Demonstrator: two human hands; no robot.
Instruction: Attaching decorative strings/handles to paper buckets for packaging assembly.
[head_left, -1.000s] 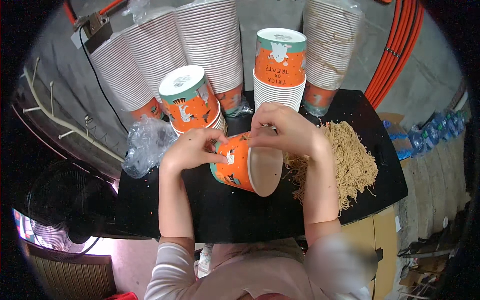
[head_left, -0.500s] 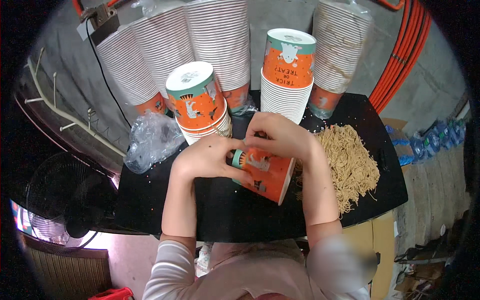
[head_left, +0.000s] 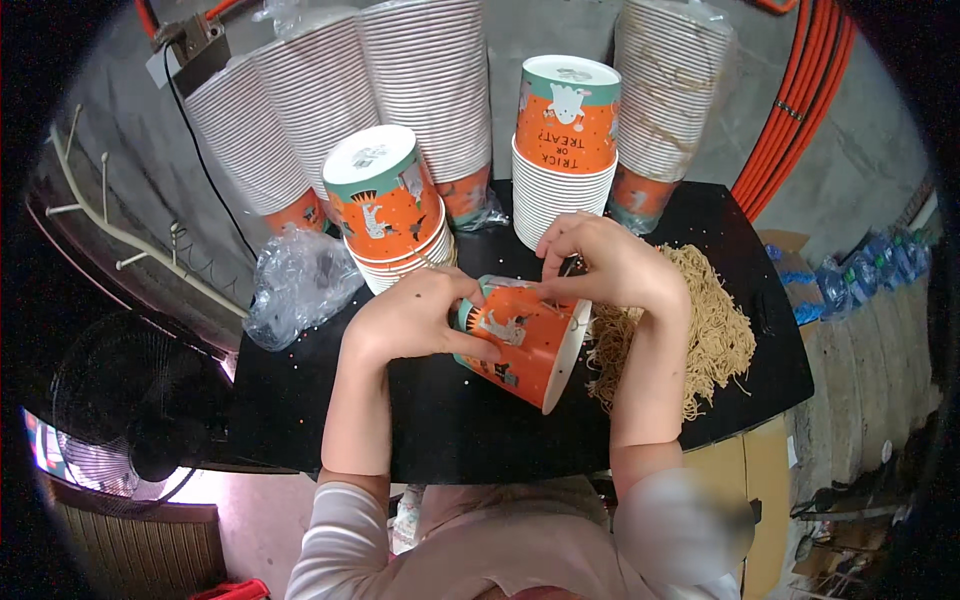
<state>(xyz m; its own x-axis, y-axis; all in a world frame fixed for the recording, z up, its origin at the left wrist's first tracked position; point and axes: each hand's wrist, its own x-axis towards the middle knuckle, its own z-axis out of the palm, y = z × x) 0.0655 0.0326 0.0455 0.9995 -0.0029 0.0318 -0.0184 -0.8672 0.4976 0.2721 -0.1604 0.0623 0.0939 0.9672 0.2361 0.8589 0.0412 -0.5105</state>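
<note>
An orange paper bucket (head_left: 522, 345) with a green band and cartoon figures lies tilted on its side over the table, its white-edged mouth facing right. My left hand (head_left: 415, 315) grips its green base end, thumb along the near side and fingers over the top. My right hand (head_left: 610, 265) is bent over the bucket's upper side near the mouth, thumb against it and fingers curled; whatever they pinch is too small to make out. Beyond my left hand stands an upside-down stack of matching buckets (head_left: 390, 215). Right of my right wrist lies a heap of tan cords (head_left: 715, 330).
A taller upside-down bucket stack (head_left: 565, 195) stands behind my right hand. Plastic-wrapped stacks (head_left: 425, 90) line the back, with another wrapped stack (head_left: 668, 90) at right. Crumpled clear plastic (head_left: 300, 285) lies on the black table (head_left: 440, 430) at left. A fan (head_left: 130, 440) stands left of it.
My right hand has moved right and opened a gap from my left hand, uncovering more of the bucket's upper side. The bucket has shifted slightly left, still in my left hand.
</note>
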